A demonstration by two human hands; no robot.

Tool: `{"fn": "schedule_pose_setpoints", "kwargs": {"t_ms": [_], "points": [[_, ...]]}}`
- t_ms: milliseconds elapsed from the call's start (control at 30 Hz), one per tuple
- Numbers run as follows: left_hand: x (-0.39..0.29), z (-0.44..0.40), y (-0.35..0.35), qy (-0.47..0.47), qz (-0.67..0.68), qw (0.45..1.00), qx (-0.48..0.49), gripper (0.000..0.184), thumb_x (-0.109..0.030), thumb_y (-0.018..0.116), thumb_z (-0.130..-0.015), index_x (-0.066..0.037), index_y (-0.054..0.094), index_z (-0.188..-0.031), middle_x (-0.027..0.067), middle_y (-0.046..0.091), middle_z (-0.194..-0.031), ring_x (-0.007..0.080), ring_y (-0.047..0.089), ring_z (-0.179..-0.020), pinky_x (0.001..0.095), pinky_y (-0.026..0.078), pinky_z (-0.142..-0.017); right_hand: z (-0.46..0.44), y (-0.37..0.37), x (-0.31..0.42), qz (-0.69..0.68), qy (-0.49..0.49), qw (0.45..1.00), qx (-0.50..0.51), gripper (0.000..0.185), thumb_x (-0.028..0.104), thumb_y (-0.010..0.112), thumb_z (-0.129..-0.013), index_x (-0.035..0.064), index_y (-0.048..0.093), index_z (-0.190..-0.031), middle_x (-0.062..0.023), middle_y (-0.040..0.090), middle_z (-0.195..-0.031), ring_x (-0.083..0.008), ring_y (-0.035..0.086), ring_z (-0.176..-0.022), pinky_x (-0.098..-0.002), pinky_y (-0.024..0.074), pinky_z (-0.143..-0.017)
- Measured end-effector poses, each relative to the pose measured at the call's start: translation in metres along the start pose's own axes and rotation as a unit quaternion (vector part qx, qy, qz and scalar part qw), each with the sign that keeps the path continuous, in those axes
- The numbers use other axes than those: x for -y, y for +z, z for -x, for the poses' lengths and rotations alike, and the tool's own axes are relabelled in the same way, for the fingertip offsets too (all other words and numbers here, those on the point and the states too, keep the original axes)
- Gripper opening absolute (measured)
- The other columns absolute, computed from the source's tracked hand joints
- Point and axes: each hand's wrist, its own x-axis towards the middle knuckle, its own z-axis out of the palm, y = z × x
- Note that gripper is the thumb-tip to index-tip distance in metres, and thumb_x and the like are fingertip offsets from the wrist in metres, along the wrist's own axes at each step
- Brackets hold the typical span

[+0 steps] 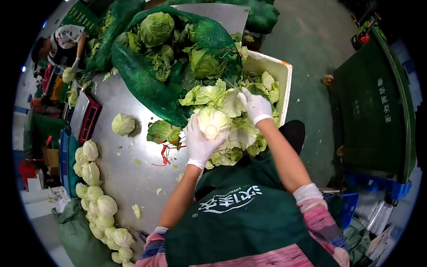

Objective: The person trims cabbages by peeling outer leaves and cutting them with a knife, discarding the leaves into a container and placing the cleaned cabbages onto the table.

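Observation:
My left hand [202, 141], in a white glove, is wrapped round the side of a trimmed cabbage [212, 121] whose pale cut stem faces up. My right hand [256, 106], gloved too, is just right of it with the fingers closed beside a loose cabbage leaf [233, 105]. A thin pale streak shows above those fingers; what they grip I cannot make out. Loose outer leaves lie under and around the cabbage, over a white foam box [285, 84]. Just beyond is a green mesh sack [147, 95] with several untrimmed cabbages [156, 29].
A single cabbage [123, 124] and red ties [164, 153] lie on the metal table [129, 178]. Several trimmed cabbages [106, 205] line its left edge, near a red-framed scale [87, 116]. Another person [66, 40] handles a cabbage at upper left. A green bin [373, 102] stands right.

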Motion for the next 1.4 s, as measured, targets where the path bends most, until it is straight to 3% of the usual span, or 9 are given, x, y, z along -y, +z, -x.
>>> {"fn": "schedule_pose_setpoints", "kwargs": {"t_ms": [133, 200, 300, 400, 500, 800, 1067, 1200, 1400], "points": [[0.018, 0.001, -0.003, -0.039, 0.124, 0.991, 0.002, 0.108, -0.034, 0.088, -0.055, 0.004, 0.030, -0.137, 0.0251, 0.038, -0.134, 0.0387, 0.040, -0.123, 0.0430, 0.035, -0.105, 0.007, 0.046, -0.019, -0.006, -0.027, 0.998, -0.057, 0.051, 0.049, 0.038, -0.096, 0.0174, 0.052, -0.133, -0.0186, 0.067, -0.080, -0.0364, 0.064, -0.068, -0.0455, 0.0513, -0.064], [0.016, 0.002, -0.015, -0.184, 0.165, 0.969, 0.016, 0.112, -0.033, 0.088, -0.058, 0.003, 0.023, -0.141, 0.0266, 0.034, -0.137, 0.0347, 0.037, -0.127, 0.0417, 0.033, -0.107, 0.026, 0.043, -0.001, -0.034, -0.028, 0.993, -0.106, 0.049, 0.045, 0.044, -0.096, 0.0155, 0.052, -0.134, -0.0188, 0.067, -0.079, -0.0350, 0.064, -0.067, -0.0442, 0.0515, -0.064], [0.043, 0.007, 0.019, -0.235, 0.305, 0.923, -0.025, 0.110, -0.024, 0.088, -0.061, 0.006, 0.019, -0.141, 0.0231, 0.042, -0.130, 0.0277, 0.046, -0.119, 0.0354, 0.039, -0.101, 0.047, 0.024, 0.025, -0.181, -0.213, 0.928, -0.247, 0.044, 0.034, 0.055, -0.093, 0.0145, 0.053, -0.132, -0.0133, 0.068, -0.081, -0.0305, 0.063, -0.062, -0.0398, 0.0498, -0.054], [0.033, 0.003, 0.016, -0.235, 0.317, 0.918, -0.044, 0.102, -0.021, 0.088, -0.062, 0.011, 0.025, -0.135, 0.0194, 0.049, -0.124, 0.0235, 0.053, -0.111, 0.0313, 0.045, -0.094, 0.056, -0.001, 0.043, -0.049, -0.321, 0.935, -0.146, 0.051, 0.036, 0.055, -0.092, 0.0163, 0.045, -0.138, -0.0075, 0.061, -0.068, -0.0256, 0.060, -0.052, -0.0361, 0.0462, -0.044], [0.014, 0.003, 0.015, -0.176, 0.271, 0.946, -0.043, 0.103, -0.028, 0.086, -0.054, 0.008, 0.031, -0.134, 0.0245, 0.048, -0.124, 0.0339, 0.050, -0.115, 0.0384, 0.040, -0.099, 0.041, -0.001, 0.044, 0.088, -0.385, 0.914, -0.097, 0.057, 0.046, 0.047, -0.094, 0.0172, 0.038, -0.143, -0.0067, 0.060, -0.065, -0.0247, 0.059, -0.050, -0.0369, 0.0448, -0.042], [-0.003, 0.008, 0.010, -0.100, 0.155, 0.981, -0.054, 0.093, -0.030, 0.087, -0.055, 0.001, 0.039, -0.128, 0.0220, 0.054, -0.116, 0.0376, 0.053, -0.107, 0.0439, 0.045, -0.093, 0.006, -0.022, 0.051, 0.196, -0.480, 0.854, 0.041, 0.058, 0.048, 0.037, -0.097, 0.0148, 0.033, -0.145, -0.0096, 0.061, -0.061, -0.0274, 0.059, -0.050, -0.0389, 0.0457, -0.044], [-0.004, 0.009, 0.006, -0.116, 0.127, 0.985, -0.032, 0.109, -0.050, 0.084, -0.058, 0.006, 0.032, -0.136, 0.0285, 0.049, -0.122, 0.0403, 0.049, -0.114, 0.0447, 0.042, -0.097, -0.034, -0.013, 0.055, 0.209, -0.417, 0.881, 0.080, 0.048, 0.046, 0.037, -0.097, 0.0232, 0.040, -0.140, -0.0102, 0.064, -0.067, -0.0299, 0.063, -0.057, -0.0392, 0.0491, -0.048], [0.007, 0.035, 0.011, -0.011, 0.146, 0.989, 0.022, 0.117, -0.035, 0.088, -0.055, 0.003, 0.022, -0.144, 0.0274, 0.039, -0.138, 0.0403, 0.039, -0.129, 0.0448, 0.035, -0.107, -0.076, -0.024, 0.028, 0.121, -0.247, 0.958, 0.084, 0.041, 0.046, 0.042, -0.095, 0.0188, 0.060, -0.120, -0.0181, 0.068, -0.092, -0.0347, 0.066, -0.082, -0.0447, 0.0525, -0.074], [0.006, 0.028, 0.010, 0.009, 0.175, 0.984, 0.029, 0.114, -0.027, 0.088, -0.052, 0.000, 0.024, -0.143, 0.0249, 0.041, -0.137, 0.0407, 0.042, -0.125, 0.0438, 0.034, -0.108, -0.031, -0.020, 0.015, 0.028, -0.133, 0.989, 0.055, 0.059, 0.052, 0.048, -0.092, 0.0141, 0.046, -0.137, -0.0196, 0.068, -0.094, -0.0352, 0.066, -0.085, -0.0426, 0.0524, -0.078]]}}
